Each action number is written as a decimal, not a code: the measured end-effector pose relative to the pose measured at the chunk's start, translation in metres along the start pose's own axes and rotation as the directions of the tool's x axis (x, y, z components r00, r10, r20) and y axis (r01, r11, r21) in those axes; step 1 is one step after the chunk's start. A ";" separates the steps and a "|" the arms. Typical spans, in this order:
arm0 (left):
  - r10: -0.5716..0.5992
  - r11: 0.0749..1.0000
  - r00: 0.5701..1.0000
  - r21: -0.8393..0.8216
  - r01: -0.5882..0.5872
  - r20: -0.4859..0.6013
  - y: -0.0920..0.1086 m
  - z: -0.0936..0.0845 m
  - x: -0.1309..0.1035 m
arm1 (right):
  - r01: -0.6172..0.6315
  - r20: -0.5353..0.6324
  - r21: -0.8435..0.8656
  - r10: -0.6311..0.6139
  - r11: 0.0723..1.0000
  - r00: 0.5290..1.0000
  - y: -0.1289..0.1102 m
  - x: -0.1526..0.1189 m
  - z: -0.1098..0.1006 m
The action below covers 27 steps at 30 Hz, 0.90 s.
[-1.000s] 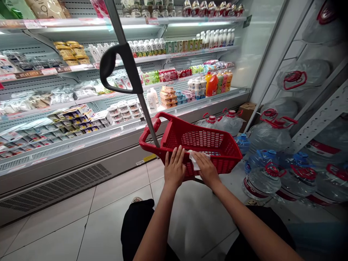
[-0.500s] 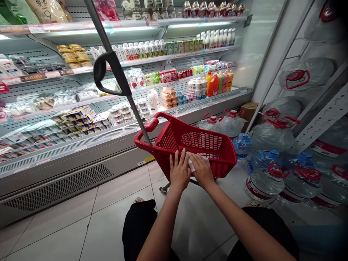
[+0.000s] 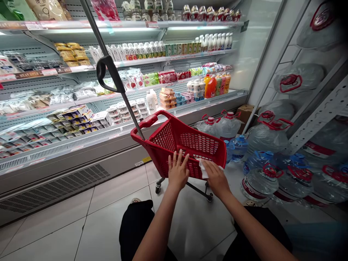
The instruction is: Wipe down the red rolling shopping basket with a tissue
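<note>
A red plastic shopping cart with a lattice basket stands on casters in front of me. My left hand lies on the near side wall of its basket, fingers spread and holding nothing. Farther right along the same wall, my right hand presses a white wipe against the red plastic; whether it is tissue or cloth I cannot tell. Most of the wipe is hidden under those fingers. From the cart's left end rises a grey pole with a black loop handle.
Behind the cart runs an open refrigerated case stocked with cartons, cups and bottles. Large water bottles with red handles crowd the floor on the right. A cardboard box sits in the corner. My knees flank both forearms.
My right hand has slid right along the basket wall with the wipe, away from my left hand. The cart has turned slightly, and its pole leans at a changed angle.
</note>
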<state>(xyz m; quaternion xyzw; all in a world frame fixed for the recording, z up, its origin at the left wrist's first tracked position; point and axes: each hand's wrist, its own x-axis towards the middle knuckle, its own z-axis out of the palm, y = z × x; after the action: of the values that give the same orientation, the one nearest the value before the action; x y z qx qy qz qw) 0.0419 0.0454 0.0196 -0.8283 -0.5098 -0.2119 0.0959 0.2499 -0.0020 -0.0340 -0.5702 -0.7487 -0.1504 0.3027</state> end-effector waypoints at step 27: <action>0.023 0.999 0.996 -0.042 -0.020 0.081 -0.009 0.006 -0.004 | 0.072 0.056 0.150 -0.081 0.986 0.995 -0.031 0.001 -0.005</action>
<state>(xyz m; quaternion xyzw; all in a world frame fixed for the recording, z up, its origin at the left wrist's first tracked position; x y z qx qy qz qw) 0.0339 0.0484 0.0116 -0.8435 -0.4999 -0.1872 0.0603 0.2217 -0.0141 -0.0257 -0.5216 -0.7881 -0.0883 0.3148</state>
